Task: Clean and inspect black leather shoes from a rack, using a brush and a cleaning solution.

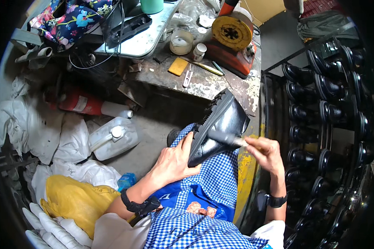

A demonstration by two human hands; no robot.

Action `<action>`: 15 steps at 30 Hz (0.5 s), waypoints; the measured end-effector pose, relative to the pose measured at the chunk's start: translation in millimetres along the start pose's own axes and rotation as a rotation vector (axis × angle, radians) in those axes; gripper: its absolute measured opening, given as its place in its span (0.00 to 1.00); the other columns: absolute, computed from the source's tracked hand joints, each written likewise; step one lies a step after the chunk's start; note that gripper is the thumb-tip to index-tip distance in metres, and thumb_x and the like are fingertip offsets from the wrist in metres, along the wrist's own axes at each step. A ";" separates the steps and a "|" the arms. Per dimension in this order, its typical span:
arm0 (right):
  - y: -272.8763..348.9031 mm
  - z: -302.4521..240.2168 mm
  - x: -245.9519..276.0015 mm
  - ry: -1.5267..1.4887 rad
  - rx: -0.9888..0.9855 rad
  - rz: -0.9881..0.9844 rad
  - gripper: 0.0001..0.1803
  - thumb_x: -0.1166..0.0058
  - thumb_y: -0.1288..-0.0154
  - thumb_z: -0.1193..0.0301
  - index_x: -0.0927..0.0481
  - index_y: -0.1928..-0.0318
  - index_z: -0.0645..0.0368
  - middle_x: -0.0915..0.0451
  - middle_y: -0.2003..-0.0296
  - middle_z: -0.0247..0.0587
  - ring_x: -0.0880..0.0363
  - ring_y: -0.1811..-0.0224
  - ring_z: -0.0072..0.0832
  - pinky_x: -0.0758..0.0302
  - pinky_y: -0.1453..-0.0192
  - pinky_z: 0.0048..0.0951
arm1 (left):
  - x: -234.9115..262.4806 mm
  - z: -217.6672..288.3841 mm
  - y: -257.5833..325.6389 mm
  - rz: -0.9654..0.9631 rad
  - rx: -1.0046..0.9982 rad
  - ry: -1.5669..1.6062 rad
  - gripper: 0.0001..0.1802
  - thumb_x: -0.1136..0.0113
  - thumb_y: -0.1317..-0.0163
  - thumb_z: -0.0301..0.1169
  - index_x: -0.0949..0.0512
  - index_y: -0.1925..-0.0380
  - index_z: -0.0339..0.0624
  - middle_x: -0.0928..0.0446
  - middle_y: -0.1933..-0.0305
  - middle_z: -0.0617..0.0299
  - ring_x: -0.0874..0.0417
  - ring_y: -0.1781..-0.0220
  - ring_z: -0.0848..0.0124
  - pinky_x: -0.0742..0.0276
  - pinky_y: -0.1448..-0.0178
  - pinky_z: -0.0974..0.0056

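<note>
A shiny black boot with a thick lugged sole lies on its side across my lap, on a blue-and-white checked apron. My left hand grips the boot's lower end, thumb on the upper and fingers along the sole. In my right hand, closed around its handle, is a brush. Its dark head, slightly blurred, lies against the glossy side of the boot. The fingers of that hand partly cover the handle.
Ahead stands a worn workbench with an orange machine, a tub, a small white bottle and a yellow block. Black boots fill a rack at right. White sacks, a jug and a fire extinguisher lie left.
</note>
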State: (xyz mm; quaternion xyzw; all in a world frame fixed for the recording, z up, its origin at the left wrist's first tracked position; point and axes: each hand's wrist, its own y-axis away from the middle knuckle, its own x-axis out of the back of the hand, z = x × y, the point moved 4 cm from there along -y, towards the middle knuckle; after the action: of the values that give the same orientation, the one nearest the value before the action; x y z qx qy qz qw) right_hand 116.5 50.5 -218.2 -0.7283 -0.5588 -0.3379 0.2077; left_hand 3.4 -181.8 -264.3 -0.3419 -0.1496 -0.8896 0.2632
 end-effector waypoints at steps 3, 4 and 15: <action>6.0 -19.8 -4.0 0.053 0.051 -0.212 0.11 0.39 0.47 0.72 0.17 0.61 0.57 0.23 0.80 0.40 0.26 0.81 0.28 0.31 0.76 0.25 | -3.9 -5.5 1.9 -0.015 -0.024 0.015 0.51 0.34 0.58 0.44 0.47 0.41 0.23 0.27 0.58 0.32 0.21 0.68 0.45 0.21 0.63 0.52; 4.5 -7.0 -5.1 -0.011 0.115 -0.094 0.12 0.38 0.47 0.72 0.17 0.60 0.57 0.23 0.80 0.40 0.26 0.81 0.28 0.31 0.76 0.25 | -2.6 -4.6 2.4 -0.002 -0.031 0.000 0.51 0.34 0.58 0.45 0.47 0.41 0.23 0.28 0.59 0.32 0.21 0.68 0.44 0.21 0.63 0.52; 5.4 -11.3 -2.7 -0.023 0.058 -0.146 0.12 0.38 0.47 0.71 0.17 0.60 0.57 0.24 0.81 0.39 0.26 0.81 0.24 0.32 0.77 0.24 | -2.4 -1.2 -2.4 0.008 -0.038 -0.006 0.50 0.34 0.57 0.45 0.46 0.41 0.23 0.27 0.61 0.32 0.21 0.68 0.44 0.21 0.64 0.52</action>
State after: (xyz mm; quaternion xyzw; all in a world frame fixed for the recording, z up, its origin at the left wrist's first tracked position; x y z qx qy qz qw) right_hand 118.3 39.4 -212.0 -0.6830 -0.6225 -0.3274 0.1971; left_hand 2.9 -179.6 -267.1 -0.3500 -0.1321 -0.8902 0.2599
